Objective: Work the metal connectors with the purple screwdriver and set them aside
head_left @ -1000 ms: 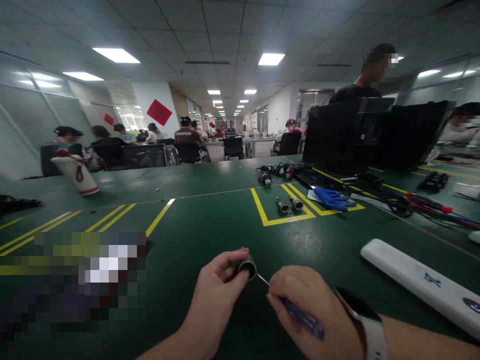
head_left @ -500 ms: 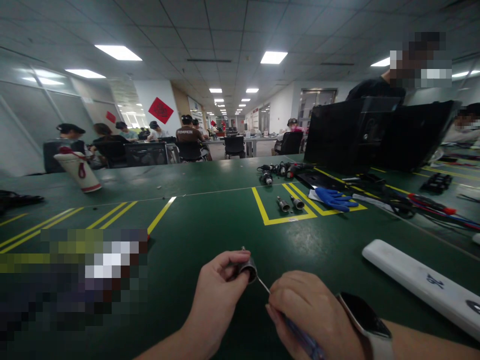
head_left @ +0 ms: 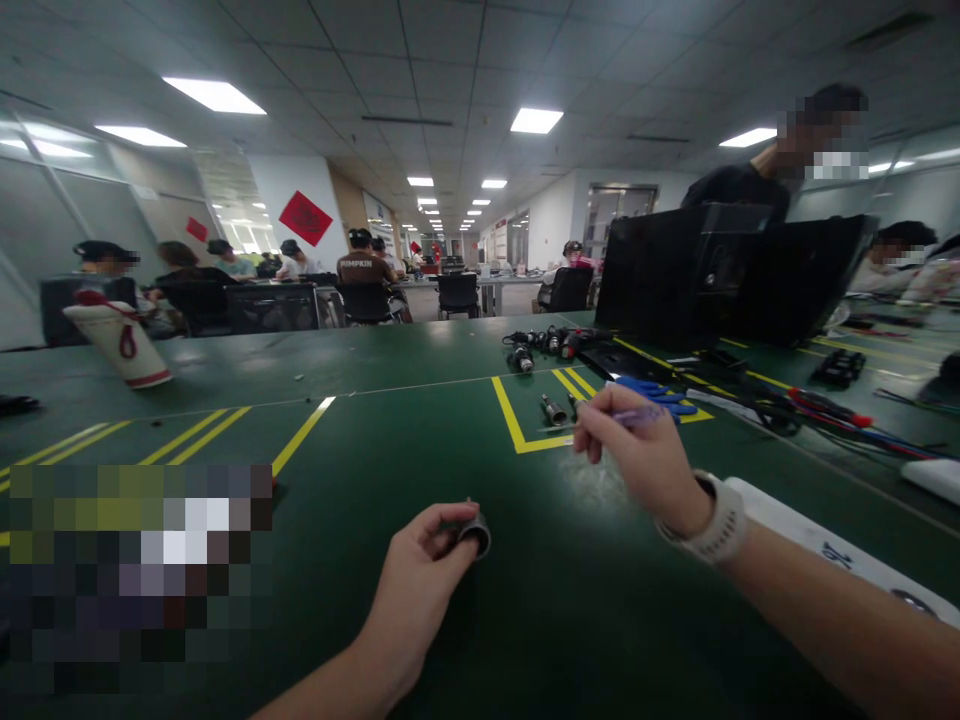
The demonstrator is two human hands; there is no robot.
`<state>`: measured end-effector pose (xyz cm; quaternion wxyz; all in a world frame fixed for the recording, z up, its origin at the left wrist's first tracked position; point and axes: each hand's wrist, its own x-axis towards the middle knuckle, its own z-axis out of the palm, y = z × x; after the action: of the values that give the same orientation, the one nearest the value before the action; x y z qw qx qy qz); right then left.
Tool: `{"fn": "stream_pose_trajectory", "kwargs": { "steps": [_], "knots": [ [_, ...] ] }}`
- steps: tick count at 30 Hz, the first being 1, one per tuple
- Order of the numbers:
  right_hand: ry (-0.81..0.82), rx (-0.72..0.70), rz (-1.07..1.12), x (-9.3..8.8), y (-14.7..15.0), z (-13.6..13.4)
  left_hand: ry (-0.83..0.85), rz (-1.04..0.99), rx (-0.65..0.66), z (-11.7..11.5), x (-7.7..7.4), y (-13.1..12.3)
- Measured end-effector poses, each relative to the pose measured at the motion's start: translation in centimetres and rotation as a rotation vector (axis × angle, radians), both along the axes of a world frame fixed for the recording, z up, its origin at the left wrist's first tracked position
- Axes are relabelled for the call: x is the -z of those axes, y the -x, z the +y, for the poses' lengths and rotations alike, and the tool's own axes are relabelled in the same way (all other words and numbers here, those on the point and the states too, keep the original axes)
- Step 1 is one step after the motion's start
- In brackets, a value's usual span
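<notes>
My left hand [head_left: 427, 560] pinches a small metal cup-shaped part [head_left: 484, 538] between thumb and fingers, its round mouth facing right and a thin stem poking up behind. Farther right and forward, my right hand [head_left: 630, 440] is closed around a thin screwdriver [head_left: 639, 416] with a see-through purple handle. The slim shaft points left, above the yellow-taped area. Close by that shaft lies a similar metal cup-shaped part [head_left: 555, 411] on the green table. Another one beside it is mostly hidden by my right fingers.
Behind my right hand lies a blue glove [head_left: 652, 392]. Cables with metal fittings [head_left: 523, 358] and black monitors [head_left: 675, 270] stand farther back. A long white bar [head_left: 840, 550] is under my right forearm. At the left are a white cup [head_left: 124, 345] and a blurred-out patch.
My right hand has lifted the screwdriver away from the cup-shaped part and moved forward and right. My left hand still holds its part. The view has shifted slightly right.
</notes>
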<state>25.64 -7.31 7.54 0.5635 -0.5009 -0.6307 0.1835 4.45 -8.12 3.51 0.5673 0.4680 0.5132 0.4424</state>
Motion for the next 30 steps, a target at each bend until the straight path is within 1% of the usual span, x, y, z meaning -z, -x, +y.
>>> {"fn": "stream_pose_trajectory", "kwargs": {
  "steps": [1, 3, 6, 9, 11, 14, 21, 26, 30],
  "knots": [
    [0.057, 0.138, 0.024, 0.0, -1.1, 1.8, 0.011, 0.004, 0.000, 0.1, 0.0, 0.1],
    [0.110, 0.263, 0.018, 0.7, -3.2, 5.3, 0.020, 0.008, 0.006, 0.3, 0.1, 0.1],
    [0.215, 0.365, -0.044, 2.4, -5.6, 8.9, 0.006, 0.004, 0.010, 0.5, 0.5, 0.1],
    [0.306, 0.417, -0.116, 3.9, -6.7, 10.6, 0.000, 0.013, 0.004, 0.8, 1.0, 0.1],
    [0.349, 0.427, -0.158, 4.5, -6.9, 11.1, -0.003, 0.016, 0.017, 0.9, 1.2, 0.1],
    [0.396, 0.420, -0.211, 4.8, -6.8, 11.4, -0.019, 0.021, 0.027, 1.0, 1.2, 0.2],
    [0.447, 0.416, -0.268, 4.7, -6.0, 11.3, 0.002, 0.017, 0.036, 0.7, 1.0, 0.0],
    [0.456, 0.411, -0.242, 4.6, -5.8, 11.1, 0.002, 0.022, 0.035, 0.7, 1.0, -0.1],
    [0.478, 0.377, -0.161, 4.7, -6.1, 11.3, 0.009, 0.026, 0.041, 0.7, 0.9, 0.0]
  ]
}}
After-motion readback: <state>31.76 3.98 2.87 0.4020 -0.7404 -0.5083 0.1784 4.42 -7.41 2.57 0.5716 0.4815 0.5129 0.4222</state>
